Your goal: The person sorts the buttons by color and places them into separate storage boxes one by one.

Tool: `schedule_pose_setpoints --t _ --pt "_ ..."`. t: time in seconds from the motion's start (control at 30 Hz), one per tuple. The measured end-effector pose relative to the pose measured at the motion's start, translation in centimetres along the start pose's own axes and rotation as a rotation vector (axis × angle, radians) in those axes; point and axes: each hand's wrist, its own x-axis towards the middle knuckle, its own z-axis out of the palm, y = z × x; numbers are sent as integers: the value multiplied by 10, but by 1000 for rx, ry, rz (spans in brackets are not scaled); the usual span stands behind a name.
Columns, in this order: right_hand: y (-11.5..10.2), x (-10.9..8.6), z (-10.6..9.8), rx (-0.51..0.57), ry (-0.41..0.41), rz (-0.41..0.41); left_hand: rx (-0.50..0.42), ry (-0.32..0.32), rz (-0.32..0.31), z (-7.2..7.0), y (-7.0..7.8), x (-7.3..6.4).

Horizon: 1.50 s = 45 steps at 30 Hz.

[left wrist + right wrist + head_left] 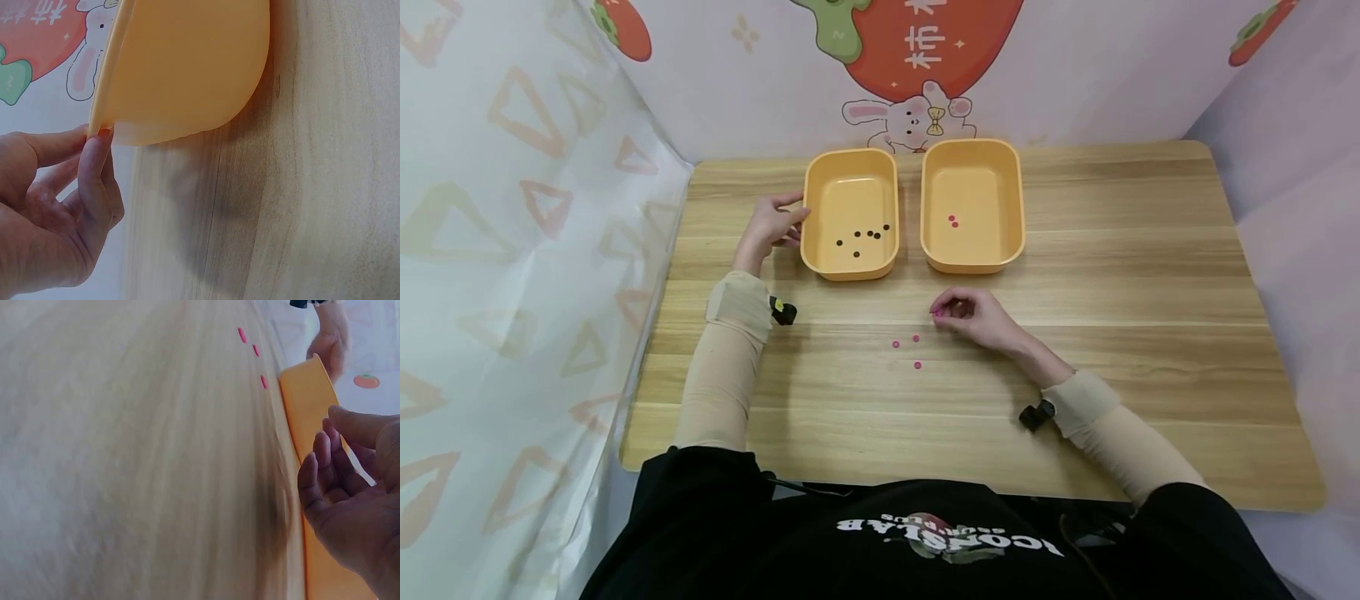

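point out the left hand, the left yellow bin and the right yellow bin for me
left hand (767, 225): head view, on the back of the hand
left yellow bin (852, 204): head view, on its bare inner floor
right yellow bin (977, 193): head view, on its bare inner floor

A yellow-orange, round-cornered plastic box sits upright at the far left, its left rim pinched by the left hand. Six small, round black discs lie scattered across the nearer part of its floor. Just right of it, apart, stands a matching yellow-orange box, also upright, with two small, round pink discs close together inside. Three loose pink discs lie outside, nearer than both boxes. Right of these, the right hand pinches another pink disc, mostly hidden by fingertips.
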Motion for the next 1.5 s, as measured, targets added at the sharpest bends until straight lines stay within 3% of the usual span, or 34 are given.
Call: schedule_pose_setpoints --t 0.2,0.5,0.7,1.03,1.5 --pt "-6 -6 -19 -15 49 22 3 8 -13 -1 1 -1" --pt "-15 -15 -47 -32 136 -21 -8 0 -15 -1 2 -1" --pt "-28 -11 -69 32 185 -52 -12 -3 -10 -1 4 -2" --pt "-41 18 -100 205 296 -113 -12 -12 -9 -2 2 -1" --pt "-47 70 -112 153 420 -38 -5 -15 21 -3 -1 -5"
